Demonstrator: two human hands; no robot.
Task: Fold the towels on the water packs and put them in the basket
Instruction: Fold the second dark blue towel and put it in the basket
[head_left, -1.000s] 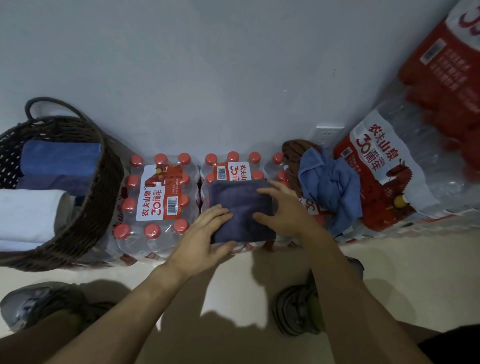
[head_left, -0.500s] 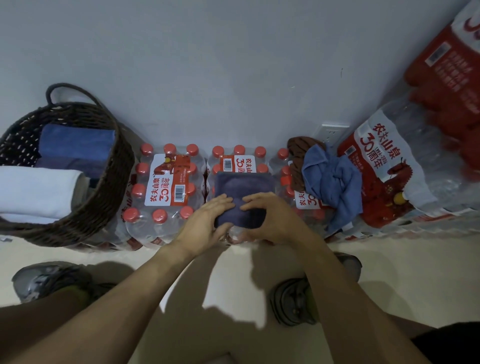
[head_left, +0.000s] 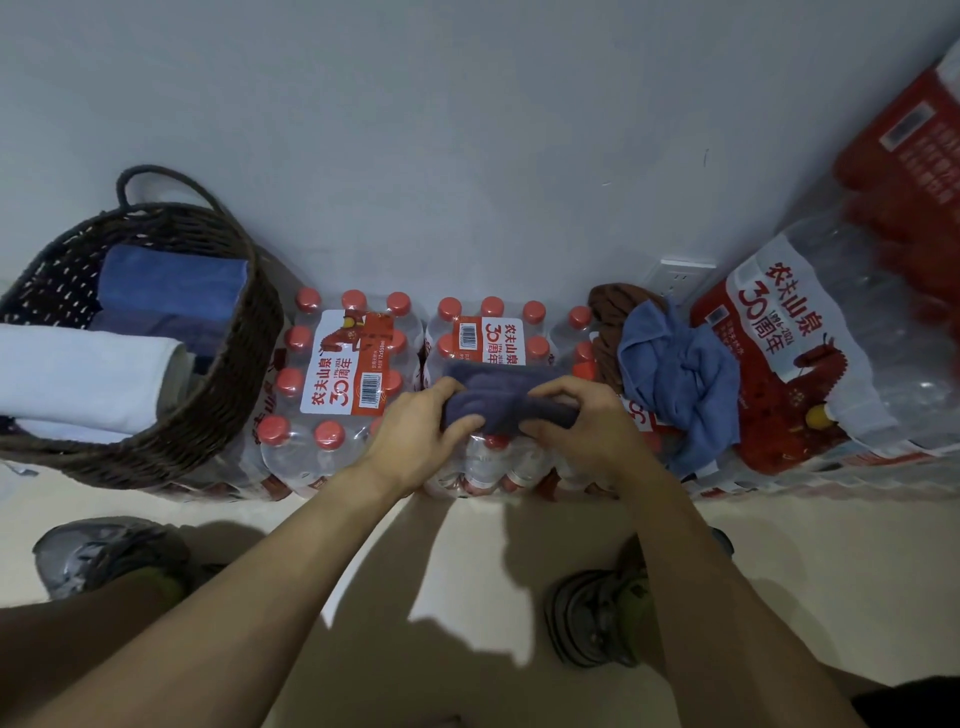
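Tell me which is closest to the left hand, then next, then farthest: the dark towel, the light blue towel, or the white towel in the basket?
From the left hand:
1. Dark towel, gripped in its fingers, on the middle water pack.
2. White towel, off to the left in the basket.
3. Light blue towel, crumpled to the right, beyond the right hand.

One basket (head_left: 223, 405) at left holding three folded towels (head_left: 171, 283); three loose towels (head_left: 675, 374) on the water packs (head_left: 343, 364); two hands (head_left: 421, 431); two shoes (head_left: 597, 618).
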